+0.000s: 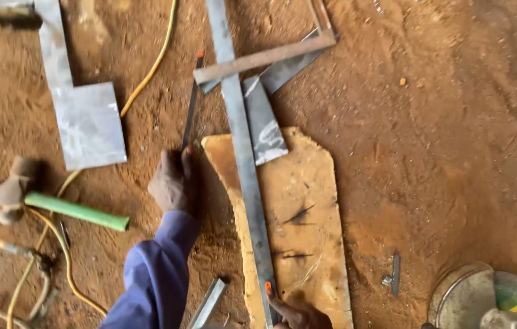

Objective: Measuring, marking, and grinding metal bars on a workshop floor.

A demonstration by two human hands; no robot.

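My left hand [173, 181] clenched around thin rod [190, 106], left of long steel strip [245, 152]. My right hand [295, 312] presses strip end on wooden board [307, 219], steadying it; grip unclear.

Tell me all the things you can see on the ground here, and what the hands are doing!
wooden board: one, tan, on the dirt in the middle
long metal strip: one, grey, lying along the board
thin rod: one, dark with an orange tip, left of the strip
rusty bar: one, brown, across the top of the strip
metal plate: one, silver-grey, upper left
small metal offcut: one, grey, at the board's top edge
hammer: one, green handle, at left
cable: yellow, winding along the left side
round tool: one, grey, lower right corner
left hand: blue sleeve, fingers gripping the thin rod
right hand: bottom edge, fingers on the strip's near end
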